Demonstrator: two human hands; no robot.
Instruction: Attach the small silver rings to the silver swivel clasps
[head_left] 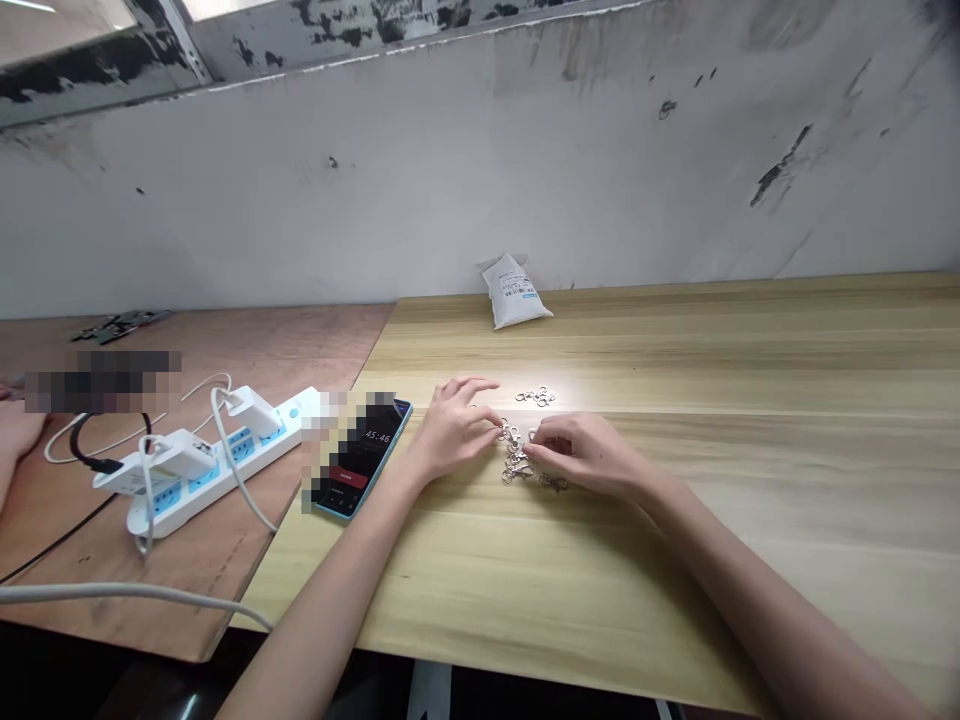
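Several small silver metal clasps with rings (517,468) lie in a loose pile on the light wooden table, between my hands. Farther back is a smaller group of metal pieces (536,397). My left hand (461,428) is at the pile's left side, thumb and index fingertip closed at a small ring, the other fingers stretched out. From the right, my right hand (581,452) reaches the pile with its fingers curled and pinched at a metal clasp. Part of the pile is hidden under the right fingers.
A phone (361,460) showing a timer lies left of my left forearm. White power strip (225,465) with chargers and cables sits on the brown table (247,345). A white packet (514,292) rests by the wall. Another person's arm (19,435) shows at far left.
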